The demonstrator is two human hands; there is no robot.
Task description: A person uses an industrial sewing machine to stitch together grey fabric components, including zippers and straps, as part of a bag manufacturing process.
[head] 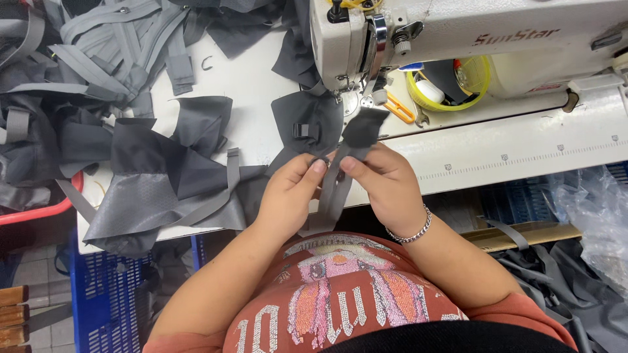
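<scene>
Pinching a grey strap between left hand and right hand, just below the sewing machine; nothing stitched yet, fabric pile waiting to the left.

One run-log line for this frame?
left hand: pinching grey strap | right hand: pinching same strap, dark fabric piece | sewing machine behind
</scene>
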